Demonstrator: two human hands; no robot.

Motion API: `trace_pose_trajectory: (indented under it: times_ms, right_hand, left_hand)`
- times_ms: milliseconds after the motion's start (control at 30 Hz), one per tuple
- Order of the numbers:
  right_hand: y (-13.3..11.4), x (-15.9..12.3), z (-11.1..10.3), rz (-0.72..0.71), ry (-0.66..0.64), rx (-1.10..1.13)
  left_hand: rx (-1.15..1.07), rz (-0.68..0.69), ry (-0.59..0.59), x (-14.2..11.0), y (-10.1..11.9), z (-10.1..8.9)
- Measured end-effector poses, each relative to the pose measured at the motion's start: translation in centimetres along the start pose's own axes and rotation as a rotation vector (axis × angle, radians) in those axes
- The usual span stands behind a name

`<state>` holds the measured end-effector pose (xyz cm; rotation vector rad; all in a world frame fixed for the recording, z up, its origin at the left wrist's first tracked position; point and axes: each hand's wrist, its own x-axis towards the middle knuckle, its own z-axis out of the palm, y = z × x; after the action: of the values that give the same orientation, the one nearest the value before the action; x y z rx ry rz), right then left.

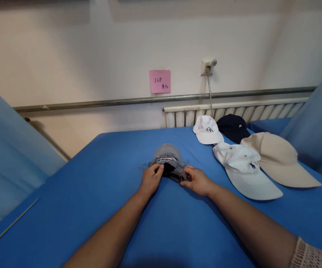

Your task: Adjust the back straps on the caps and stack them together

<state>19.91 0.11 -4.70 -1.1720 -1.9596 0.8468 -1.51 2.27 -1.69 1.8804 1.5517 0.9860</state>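
A grey baseball cap (166,150) with white lettering rests on the blue-covered table (108,160), its back opening and strap turned toward me. My left hand (150,181) pinches the cap's edge on the left of that dark opening, thumb on top. On the right side, my right hand (197,181) grips the strap end of the same cap between thumb and fingers. The cap's brim is hidden from me.
To the right lie a white cap (207,128), a navy cap (232,126), a pale cap with a small dark emblem (240,167) and a wide beige cap (275,152). A thin stick (10,226) lies at the left edge. Behind are a radiator (189,117) and metal rail (122,101).
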Motion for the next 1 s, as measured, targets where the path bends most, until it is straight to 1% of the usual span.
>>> trace_pose_trajectory:
  times_ms: [167,233,300,400,467,567,633,733,833,933,1000]
  right_hand:
    - [0.7,0.2,0.5,0.056,0.069,0.08]
    - [0.7,0.3,0.6,0.067,0.134,0.107]
    - [0.3,0.3,0.4,0.029,0.239,0.092]
    - [-0.7,0.1,-0.1,-0.113,0.377,0.034]
    - [-1.4,0.0,-0.4,-0.209,0.414,0.015]
    - [-2.2,-0.3,-0.5,-0.315,0.406,-0.002]
    - [-2.6,-0.4,-0.4,-0.36,0.384,-0.012]
    - [-2.8,-0.6,-0.2,-0.378,0.36,-0.012]
    - [-2.7,-0.6,-0.2,-0.348,0.362,-0.002]
    - [-2.2,-0.4,-0.3,-0.301,0.409,0.018]
    - [-1.9,-0.2,-0.4,-0.268,0.455,0.015]
  left_hand:
    - [0.019,0.039,-0.023,0.0,-0.4,0.3]
    - [0.018,0.052,-0.021,0.1,-0.5,0.4]
    - [0.024,0.095,0.017,0.0,-0.5,0.3]
    - [0.081,0.257,0.111,-0.4,0.2,0.0]
    - [0.124,0.41,0.127,-1.0,0.9,-0.2]
    - [0.15,0.592,0.066,-2.1,2.1,-0.3]
    - [0.154,0.644,0.006,-2.8,2.7,-0.3]
    - [0.136,0.632,-0.065,-3.3,3.4,-0.3]
    - [0.13,0.575,-0.129,-3.4,3.9,-0.6]
    - [0.127,0.509,-0.177,-3.2,4.0,-0.7]
    - [0.081,0.437,-0.163,-3.0,3.7,-0.6]
